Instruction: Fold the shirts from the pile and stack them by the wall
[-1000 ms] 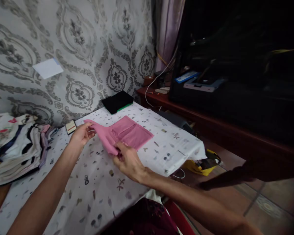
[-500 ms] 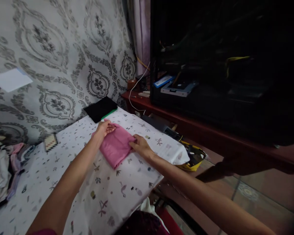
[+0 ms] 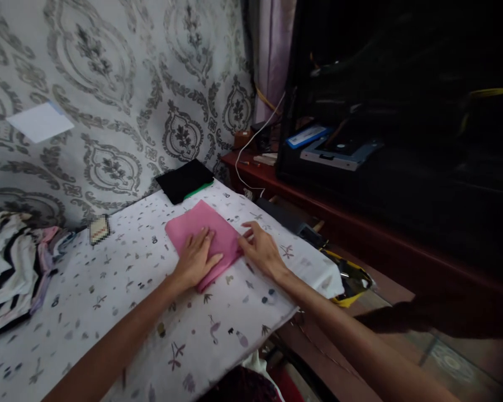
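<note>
A folded pink cloth (image 3: pixel 222 223) lies flat on the patterned white sheet (image 3: pixel 134 268); its exact kind of garment cannot be made out. My left hand (image 3: pixel 196 257) rests palm down on the cloth's near left part, fingers stretched out. At the right corner of the cloth is my right hand (image 3: pixel 262 248), its fingers apart and bent, the lower ones touching the edge. Beyond the cloth, near the wall, a folded black cloth (image 3: pixel 184 180) sits with a green edge showing under it.
A heap of mixed clothes (image 3: pixel 12 268) lies at the far left, with a small blurred-out item (image 3: pixel 99 229) near the wall. To the right stand a dark red wooden shelf (image 3: pixel 293 195) and a black screen or cabinet (image 3: pixel 402 184). A yellow-edged bag (image 3: pixel 350 279) is below the sheet's edge.
My left hand has left the cloth's far left edge and now presses flat on its top. The right hand's fingers have loosened at the right corner. The view has shifted slightly left.
</note>
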The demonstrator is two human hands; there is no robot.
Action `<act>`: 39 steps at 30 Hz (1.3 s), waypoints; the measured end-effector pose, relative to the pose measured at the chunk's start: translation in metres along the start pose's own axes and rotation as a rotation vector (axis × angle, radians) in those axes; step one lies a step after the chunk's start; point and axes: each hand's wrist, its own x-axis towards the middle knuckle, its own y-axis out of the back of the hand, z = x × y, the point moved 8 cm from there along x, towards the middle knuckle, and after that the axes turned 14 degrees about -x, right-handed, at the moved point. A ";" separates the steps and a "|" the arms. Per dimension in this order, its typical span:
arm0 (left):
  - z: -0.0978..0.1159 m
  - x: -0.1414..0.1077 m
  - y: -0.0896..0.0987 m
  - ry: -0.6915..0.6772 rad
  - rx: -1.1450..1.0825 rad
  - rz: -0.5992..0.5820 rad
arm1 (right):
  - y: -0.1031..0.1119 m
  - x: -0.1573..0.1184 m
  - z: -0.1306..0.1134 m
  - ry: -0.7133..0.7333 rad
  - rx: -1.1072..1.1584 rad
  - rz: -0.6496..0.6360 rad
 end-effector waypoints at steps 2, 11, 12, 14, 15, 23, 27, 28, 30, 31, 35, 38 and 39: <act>0.000 -0.003 -0.010 0.005 0.056 0.009 | 0.012 0.005 -0.032 0.174 -0.297 0.165; -0.079 0.018 0.097 0.196 -0.154 0.460 | -0.090 0.083 -0.127 0.556 -0.709 -0.259; -0.095 0.021 0.109 0.265 -0.209 0.473 | -0.097 0.090 -0.125 0.544 -0.732 -0.268; -0.120 0.029 0.120 0.337 -0.327 0.400 | -0.108 0.100 -0.117 0.529 -0.753 -0.265; -0.127 0.033 0.120 0.340 -0.374 0.342 | -0.112 0.102 -0.112 0.524 -0.759 -0.266; -0.139 0.048 0.108 0.221 -0.648 0.132 | -0.124 0.108 -0.093 0.505 -0.770 -0.287; -0.140 0.051 0.107 0.195 -0.644 0.077 | -0.125 0.110 -0.093 0.519 -0.765 -0.289; -0.141 0.050 0.106 0.201 -0.609 0.070 | -0.126 0.111 -0.092 0.523 -0.765 -0.291; -0.141 0.047 0.106 0.207 -0.498 0.078 | -0.128 0.112 -0.090 0.530 -0.765 -0.294; -0.141 0.046 0.106 0.205 -0.429 0.093 | -0.129 0.112 -0.090 0.531 -0.766 -0.295; -0.143 0.042 0.115 0.231 -0.226 0.234 | -0.130 0.113 -0.089 0.534 -0.767 -0.298; -0.145 0.029 0.132 0.321 -0.193 0.426 | -0.130 0.111 -0.089 0.537 -0.760 -0.309; -0.143 0.020 0.138 0.353 -0.197 0.493 | -0.131 0.111 -0.089 0.537 -0.758 -0.312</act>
